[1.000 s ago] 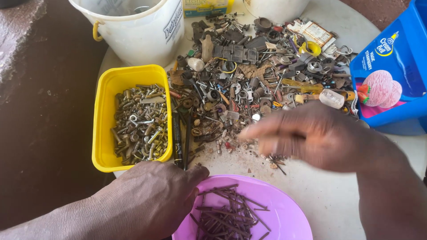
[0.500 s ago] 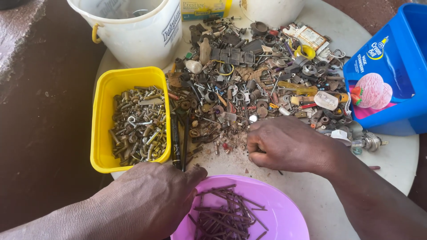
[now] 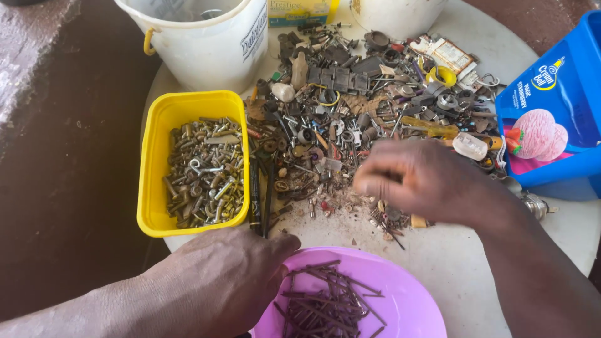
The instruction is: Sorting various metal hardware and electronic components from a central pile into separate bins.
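Observation:
A big heap of mixed scrap hardware [image 3: 350,119] covers the middle of a round white table [image 3: 451,263]. My right hand [image 3: 419,178] hovers blurred over the heap's near edge, fingers bunched and pointing left; whether it pinches anything I cannot tell. My left hand [image 3: 219,281] rests palm down on the left rim of a purple bowl [image 3: 400,294] that holds several rusty nails [image 3: 325,303]. A yellow tub [image 3: 159,125] full of bolts and screws [image 3: 203,172] sits to the left of the heap.
A white bucket [image 3: 206,44] stands at the back left. A blue ice-cream tub [image 3: 557,119] stands at the right edge. Another white container [image 3: 394,12] and a yellow box [image 3: 300,11] are at the back. Dark reddish floor [image 3: 62,156] lies left of the table.
My right hand has shifted over the heap's near edge, first back toward me, then up and to the left. The left hand has stayed on the purple bowl.

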